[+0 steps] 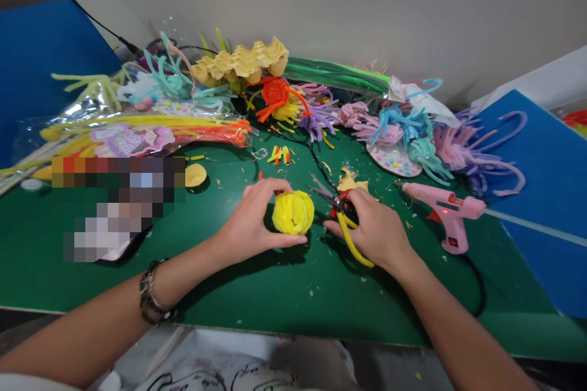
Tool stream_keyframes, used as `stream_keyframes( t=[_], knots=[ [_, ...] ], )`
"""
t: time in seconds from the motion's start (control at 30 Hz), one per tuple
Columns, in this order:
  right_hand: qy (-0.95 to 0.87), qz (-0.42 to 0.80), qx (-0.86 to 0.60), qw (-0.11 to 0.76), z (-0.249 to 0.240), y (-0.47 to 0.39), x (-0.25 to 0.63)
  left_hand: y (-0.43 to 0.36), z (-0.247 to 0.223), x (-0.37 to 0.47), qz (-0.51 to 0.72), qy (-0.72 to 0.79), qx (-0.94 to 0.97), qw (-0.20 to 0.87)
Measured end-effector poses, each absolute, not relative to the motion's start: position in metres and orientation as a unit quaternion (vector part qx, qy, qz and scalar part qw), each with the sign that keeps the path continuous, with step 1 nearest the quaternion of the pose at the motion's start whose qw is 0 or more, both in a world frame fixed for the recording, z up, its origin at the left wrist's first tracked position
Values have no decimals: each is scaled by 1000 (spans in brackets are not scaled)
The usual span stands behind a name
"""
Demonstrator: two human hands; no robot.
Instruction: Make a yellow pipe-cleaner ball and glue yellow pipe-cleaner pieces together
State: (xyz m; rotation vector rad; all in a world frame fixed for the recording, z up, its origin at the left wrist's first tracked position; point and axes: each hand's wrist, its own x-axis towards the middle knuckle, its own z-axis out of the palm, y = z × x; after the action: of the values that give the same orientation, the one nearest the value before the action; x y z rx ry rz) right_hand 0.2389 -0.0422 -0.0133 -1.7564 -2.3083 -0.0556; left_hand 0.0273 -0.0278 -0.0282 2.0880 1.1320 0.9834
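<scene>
My left hand (pixel 252 214) holds a round yellow bundle of fuzzy pipe cleaners (pixel 293 212) between thumb and fingers, just above the green table (pixel 257 293). In my right hand (pixel 373 223) is a pair of pliers (pixel 351 235) with yellow and red handles. Its thin metal jaws are parted and point left, a short gap from the yellow bundle. Torn pale cardboard scraps (pixel 353 182) lie behind the pliers. Short yellow and orange pipe cleaner pieces (pixel 280 155) are scattered beyond the bundle.
A pink glue gun (pixel 452 211) with a lit red light stands at the right, its cord trailing. At the left are a blurred-out phone (pixel 123 214) and a cardboard cup (pixel 196 176). Along the wall lie bagged pipe cleaners (pixel 206 128), an egg carton (pixel 243 61) and pipe-cleaner crafts (pixel 394 125).
</scene>
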Motion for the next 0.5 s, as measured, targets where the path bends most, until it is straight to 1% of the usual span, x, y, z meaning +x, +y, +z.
stream_keyframes(
  t=[0.1, 0.2, 0.33, 0.5],
  knots=[
    [-748, -21, -643, 165, -13, -39, 243, -27, -27, 26, 359, 414, 791, 273],
    [-738, 7, -646, 194, -11, -39, 243, -25, -28, 25, 369, 388, 797, 279],
    [-785, 59, -589, 181, -9, -41, 240, -23, -29, 23, 381, 362, 792, 312],
    [-824, 83, -535, 166, -10, -43, 242, -21, -28, 24, 383, 347, 791, 326]
  ],
)
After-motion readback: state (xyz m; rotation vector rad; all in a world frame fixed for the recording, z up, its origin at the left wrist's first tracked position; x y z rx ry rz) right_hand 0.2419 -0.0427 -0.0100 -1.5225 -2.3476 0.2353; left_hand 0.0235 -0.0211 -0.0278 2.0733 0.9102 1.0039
